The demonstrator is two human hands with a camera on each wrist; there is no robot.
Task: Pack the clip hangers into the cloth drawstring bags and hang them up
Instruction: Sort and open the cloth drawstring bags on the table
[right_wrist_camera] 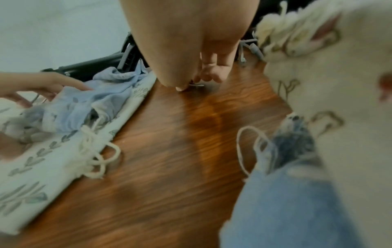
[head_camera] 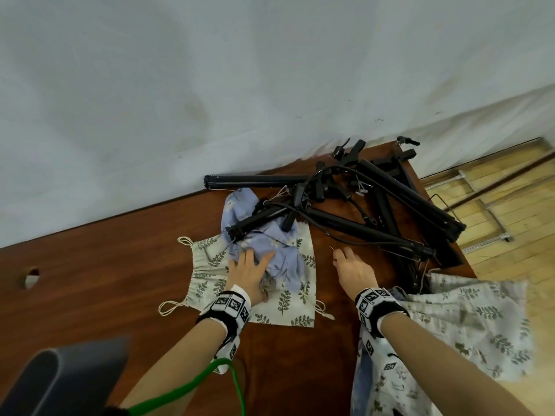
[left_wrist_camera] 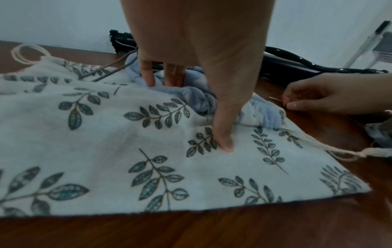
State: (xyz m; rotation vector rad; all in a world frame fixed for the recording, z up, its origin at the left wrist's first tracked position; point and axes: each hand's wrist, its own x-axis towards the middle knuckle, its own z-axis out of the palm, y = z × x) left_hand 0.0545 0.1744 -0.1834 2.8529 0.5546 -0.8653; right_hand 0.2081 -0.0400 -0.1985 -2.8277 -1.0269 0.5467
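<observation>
The right hand (head_camera: 353, 270) keeps a narrow pinch grip on a thin wire piece (left_wrist_camera: 276, 100) just above the tabletop (head_camera: 120, 256). The left hand (head_camera: 250, 273) presses flat, fingers straight, on a blue bag (head_camera: 279, 250) lying over a leaf-print bag (head_camera: 288, 301). The clip hangers (head_camera: 354, 205) lie piled beyond, unpacked. Judging by this, bag preparation is under way; next calls for opening a bag's mouth.

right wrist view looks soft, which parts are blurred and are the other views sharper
Right wrist view: the printed cloth close to the lens and the table grain are smeared. Left wrist view: the leaf-print bag is crisp. Head view: mostly sharp, with wide-angle bending of the table edge.
</observation>
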